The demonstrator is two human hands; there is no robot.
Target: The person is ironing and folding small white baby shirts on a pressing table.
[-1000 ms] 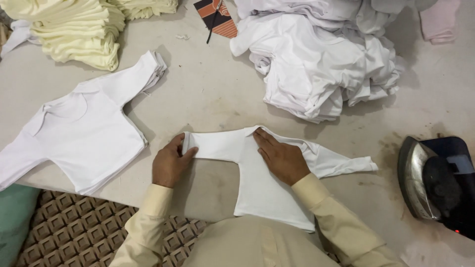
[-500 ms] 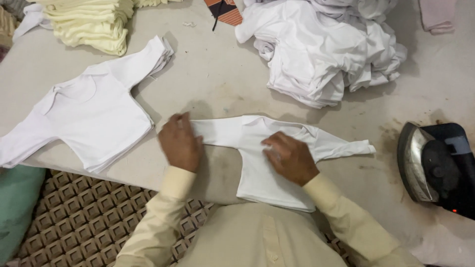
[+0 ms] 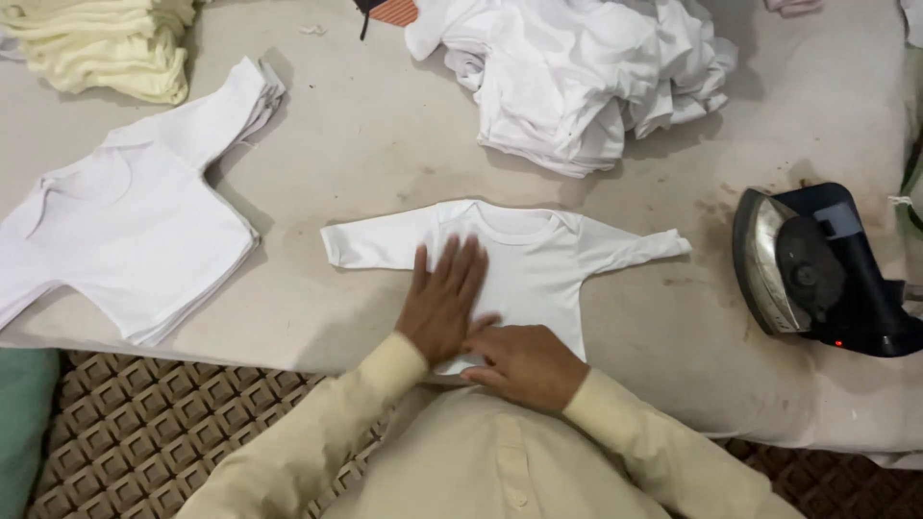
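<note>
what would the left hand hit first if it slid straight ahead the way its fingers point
The left hand lies flat on the small white shirt, fingers pointing up the table. Going on, it would probably cross the shirt's neckline, then bare table, before reaching the white garment heap.

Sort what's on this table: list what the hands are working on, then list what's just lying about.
In hand:
small white long-sleeved shirt, spread flat
left hand, flat on it
right hand, at its bottom edge

Lying about:
stack of white shirts, left
crumpled white pile
folded yellow pile
iron, on its side, right
</note>
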